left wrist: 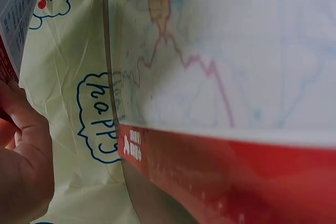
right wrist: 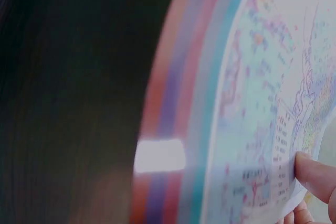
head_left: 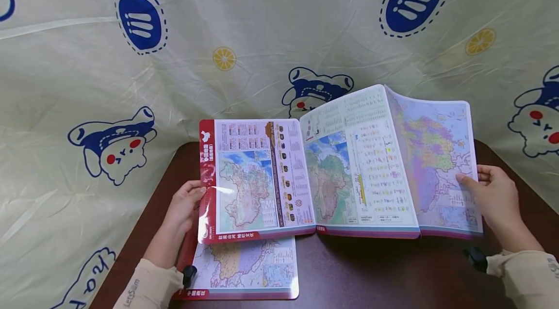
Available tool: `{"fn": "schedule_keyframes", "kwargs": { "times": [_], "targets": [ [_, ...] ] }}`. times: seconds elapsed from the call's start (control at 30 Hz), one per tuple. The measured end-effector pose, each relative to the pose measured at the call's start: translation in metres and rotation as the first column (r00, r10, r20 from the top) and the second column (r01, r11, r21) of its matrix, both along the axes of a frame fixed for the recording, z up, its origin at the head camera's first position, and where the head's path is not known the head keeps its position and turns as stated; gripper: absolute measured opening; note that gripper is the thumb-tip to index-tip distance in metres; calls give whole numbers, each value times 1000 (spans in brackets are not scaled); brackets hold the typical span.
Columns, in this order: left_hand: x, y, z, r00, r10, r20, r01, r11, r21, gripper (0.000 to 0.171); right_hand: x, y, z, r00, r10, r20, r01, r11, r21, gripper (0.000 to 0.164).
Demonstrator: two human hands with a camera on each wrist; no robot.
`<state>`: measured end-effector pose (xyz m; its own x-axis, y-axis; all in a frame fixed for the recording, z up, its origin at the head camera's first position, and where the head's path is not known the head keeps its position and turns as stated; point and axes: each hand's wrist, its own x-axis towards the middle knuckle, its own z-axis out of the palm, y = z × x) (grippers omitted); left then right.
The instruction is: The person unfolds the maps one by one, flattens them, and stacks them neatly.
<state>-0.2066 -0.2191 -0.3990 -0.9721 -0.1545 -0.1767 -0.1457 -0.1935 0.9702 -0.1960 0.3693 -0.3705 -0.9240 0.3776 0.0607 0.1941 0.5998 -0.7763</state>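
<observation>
A glossy fold-out map is held up, spread into panels, above the table. My left hand pinches its red left edge. Over on the far right, my right hand grips the outer edge of the last panel, thumb on the front face and fingers behind. The middle panel bulges forward between creases. Under the lower left of the fold-out lies another map sheet, its upper part hidden. In the right wrist view the thumb presses on the printed map.
A dark brown table lies below, its edges running back on both sides. Behind it hangs a pale curtain printed with cartoon bears and orange slices; the table's far side meets it.
</observation>
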Motion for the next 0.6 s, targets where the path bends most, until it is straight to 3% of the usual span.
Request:
{"fn": "schedule_keyframes", "kwargs": {
  "times": [0.17, 0.4, 0.6],
  "targets": [
    [-4, -5, 0, 1000, 3, -5, -4, 999, -33, 9, -5, 14, -3, 998, -58, 18, 57, 998, 24, 73],
    [-10, -12, 1, 999, 10, 35, -8, 998, -64, 15, -15, 23, -7, 984, -180, -9, 180, 980, 89, 59],
    [-17, -16, 1, 999, 16, 30, -13, 995, -99, 24, -20, 29, -8, 985, -169, -24, 171, 977, 129, 55]
  ]
}}
